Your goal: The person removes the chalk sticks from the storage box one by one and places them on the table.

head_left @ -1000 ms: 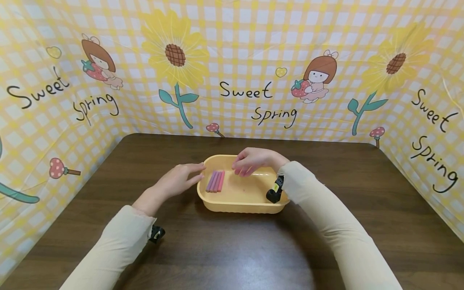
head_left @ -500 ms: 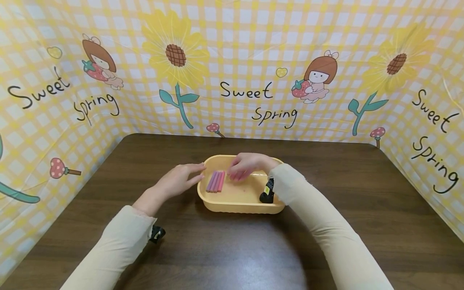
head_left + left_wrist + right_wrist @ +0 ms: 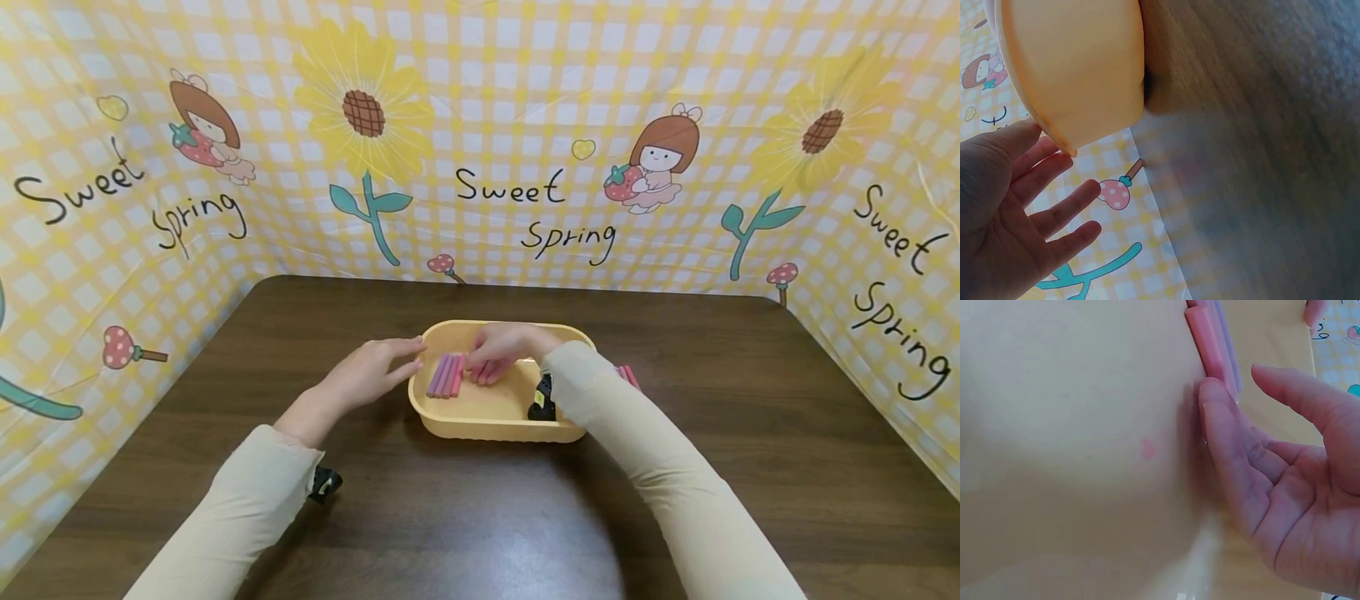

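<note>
A shallow yellow plastic basin (image 3: 498, 428) sits on the table. Several pink and purple sticks (image 3: 446, 377) lie side by side in its left end. My left hand (image 3: 362, 372) touches the basin's left rim with thumb and fingertips, its other fingers spread loosely, as the left wrist view shows. Inside the basin my right hand (image 3: 501, 348) reaches in beside the sticks. In the right wrist view its fingers are slightly bent, and the fingertips (image 3: 1213, 390) meet the end of a pink stick (image 3: 1205, 339); the thumb stands apart from them.
More pink and purple sticks (image 3: 628, 375) lie right of the basin, partly hidden by the right sleeve (image 3: 660, 467). A pink smudge (image 3: 1149, 449) marks the basin floor. A yellow checked cloth (image 3: 495, 125) surrounds the brown wooden table (image 3: 420, 517) at the back and sides.
My right hand has moved left and slightly nearer me, up to the sticks. Its sleeve has uncovered some of the sticks right of the basin. My left hand stays at the rim.
</note>
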The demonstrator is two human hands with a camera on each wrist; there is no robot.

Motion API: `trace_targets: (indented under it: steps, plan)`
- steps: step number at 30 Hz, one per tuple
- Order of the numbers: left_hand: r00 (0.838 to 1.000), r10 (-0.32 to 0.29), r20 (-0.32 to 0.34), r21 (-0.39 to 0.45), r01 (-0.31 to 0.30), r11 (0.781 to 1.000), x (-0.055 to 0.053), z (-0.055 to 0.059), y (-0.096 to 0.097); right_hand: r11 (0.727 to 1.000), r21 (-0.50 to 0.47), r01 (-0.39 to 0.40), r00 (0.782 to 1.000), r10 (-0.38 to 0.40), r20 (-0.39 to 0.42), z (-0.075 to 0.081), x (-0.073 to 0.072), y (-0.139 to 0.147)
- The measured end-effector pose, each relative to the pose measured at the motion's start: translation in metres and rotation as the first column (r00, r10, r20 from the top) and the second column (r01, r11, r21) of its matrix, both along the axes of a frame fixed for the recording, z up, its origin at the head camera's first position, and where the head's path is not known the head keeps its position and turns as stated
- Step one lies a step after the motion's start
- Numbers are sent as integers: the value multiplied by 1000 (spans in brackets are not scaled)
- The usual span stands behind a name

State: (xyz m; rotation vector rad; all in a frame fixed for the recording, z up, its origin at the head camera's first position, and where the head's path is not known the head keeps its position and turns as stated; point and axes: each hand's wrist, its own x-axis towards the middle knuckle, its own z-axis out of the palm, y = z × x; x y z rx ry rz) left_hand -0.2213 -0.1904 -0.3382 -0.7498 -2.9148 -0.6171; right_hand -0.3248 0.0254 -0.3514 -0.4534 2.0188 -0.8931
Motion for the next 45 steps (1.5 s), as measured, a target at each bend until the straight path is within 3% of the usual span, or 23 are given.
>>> trace_targets:
  steps: [5,15,24,35,45]
  plan:
    - [1000,-3,1,4,3,1000,0,1,0,1000,19,11,1000,-11,7,-1,1,-6]
    - [1000,-1,3,8,1,1000,-1,0,0,996,73,42,995,-35,-88,0,7,-13]
    - [1000,-8,-5,8,8,1000,-1,1,0,992,68,106,990,-99,-100,1,10,-17]
    - [1000,-5,-10,6,5,1000,-1,1,0,992,52,113,993,-111,-37,0,9,-17]
    - [1000,-12,-22,3,12,1000,0,-1,0,1000,13,17,999,-18,44,0,4,-11]
